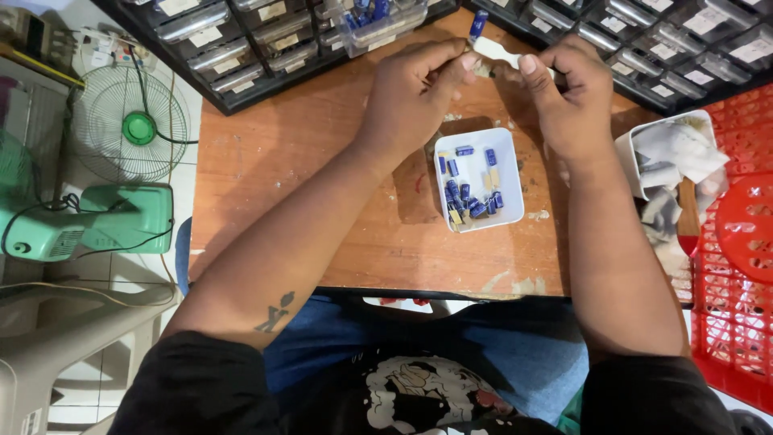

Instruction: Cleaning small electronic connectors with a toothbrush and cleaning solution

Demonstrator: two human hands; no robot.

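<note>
— Capacitor, blue, small, cylinder-shaped: that's what sticks up above the two hands at the far edge of the table. Is it held?

— Yes, it looks so. The left hand is curled narrow, thumb and forefinger pinched together just under the capacitor. The right hand is closed the same way, its thumb tip pointing left towards the other hand. Between them runs a white strip, and both hands pinch it. Whether the capacitor sits on the strip or only in the left fingers, I cannot tell.

— What lies nearer?

— A white square tray on the table, between the two forearms, nearer than the hands. It holds a heap of more blue capacitors, mostly on its left and near side, plus a few pale yellowish bits.

— And around that?

— Far across the table stand black drawer cabinets with clear little drawers, one on the left and one on the right. One clear drawer with blue parts sits pulled out just left of the held capacitor. Right of the right wrist is a white tub stuffed with crumpled paper. Further right, a red crate, with a wooden handle lying against it.

— On the left?

— Off the table, on the floor, a green fan with a white wire guard, and a green base nearer.
</note>
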